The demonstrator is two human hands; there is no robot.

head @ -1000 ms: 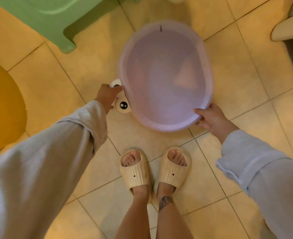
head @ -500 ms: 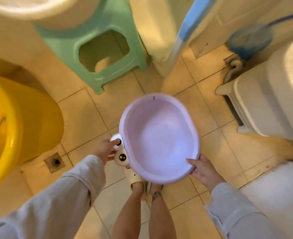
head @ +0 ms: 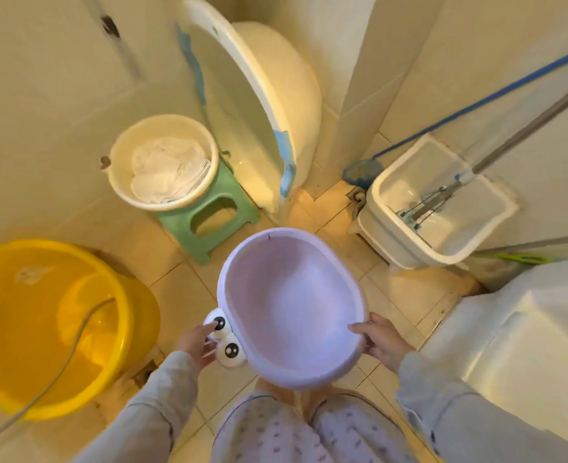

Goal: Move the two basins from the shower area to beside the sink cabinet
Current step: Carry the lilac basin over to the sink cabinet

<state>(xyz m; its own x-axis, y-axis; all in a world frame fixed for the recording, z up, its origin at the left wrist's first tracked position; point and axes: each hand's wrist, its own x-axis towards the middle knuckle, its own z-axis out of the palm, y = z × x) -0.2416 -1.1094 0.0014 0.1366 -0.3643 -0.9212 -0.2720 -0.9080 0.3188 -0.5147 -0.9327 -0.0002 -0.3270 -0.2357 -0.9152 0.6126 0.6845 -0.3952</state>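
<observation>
- Purple basin (head: 292, 305): held off the tiled floor (head: 386, 295), in front of the person's legs.
- Left hand (head: 197, 342): fingers (head: 210, 327) closed on the basin's eye-shaped handle (head: 224, 339) at its left side.
- Right hand (head: 384, 342): fingers (head: 359, 328) hooked over the right rim, gripping it.
- Cream basin (head: 164, 157): on the green stool (head: 214, 212), holding white cloth, beyond the purple one.

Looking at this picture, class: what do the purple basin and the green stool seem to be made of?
Purple basin: likely moulded plastic, smooth and matte, with a thin rolled rim. Green stool: likely plastic too, one uniform colour, with rounded moulded cut-outs.
</observation>
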